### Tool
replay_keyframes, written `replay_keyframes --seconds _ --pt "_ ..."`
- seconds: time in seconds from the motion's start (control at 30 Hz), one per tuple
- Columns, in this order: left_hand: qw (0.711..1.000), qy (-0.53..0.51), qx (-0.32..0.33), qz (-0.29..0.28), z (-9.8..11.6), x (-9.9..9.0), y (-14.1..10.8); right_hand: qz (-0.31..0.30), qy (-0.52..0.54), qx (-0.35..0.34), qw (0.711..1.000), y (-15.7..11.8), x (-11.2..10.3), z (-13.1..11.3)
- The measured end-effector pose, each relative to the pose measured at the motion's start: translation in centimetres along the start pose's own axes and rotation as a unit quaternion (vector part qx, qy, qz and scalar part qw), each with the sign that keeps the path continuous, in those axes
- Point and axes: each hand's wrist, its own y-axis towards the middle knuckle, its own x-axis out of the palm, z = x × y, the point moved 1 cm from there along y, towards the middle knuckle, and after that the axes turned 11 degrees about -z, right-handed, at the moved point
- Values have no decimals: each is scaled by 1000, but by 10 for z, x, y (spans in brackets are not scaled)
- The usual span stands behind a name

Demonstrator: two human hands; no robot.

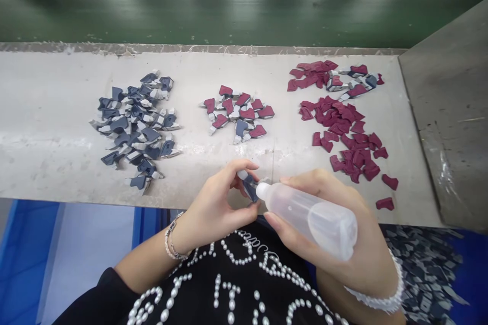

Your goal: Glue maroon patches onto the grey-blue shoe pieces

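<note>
My left hand [221, 200] is closed on a small dark blue-grey piece [249, 186] with a pale grey end, near the front edge of the work surface. Wrapped round a translucent plastic bottle [308, 218] is my right hand [331, 213]. The bottle lies nearly sideways, its white nozzle pointing left at the blue-grey piece; whether the tip touches it cannot be made out. Beyond my hands sits a small cluster of grey pieces, most with maroon tops [247, 114].
A pile of blue-grey pieces [133, 131] lies left. Maroon pieces [339, 116] lie in groups at right, beside a metal side wall [453, 111]. A green panel [229, 4] stands behind. Blue bins [28, 259] are below the front edge, the right one holding many grey pieces [427, 269].
</note>
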Motion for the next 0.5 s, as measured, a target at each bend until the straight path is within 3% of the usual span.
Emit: replay_keyframes --seconds 0.2,0.5 --pt "1000 8 6 8 0 0 1 30 8 18 999 -3 0 1" --pt "1000 -4 3 3 0 0 1 -12 13 19 1000 -5 -1 -1"
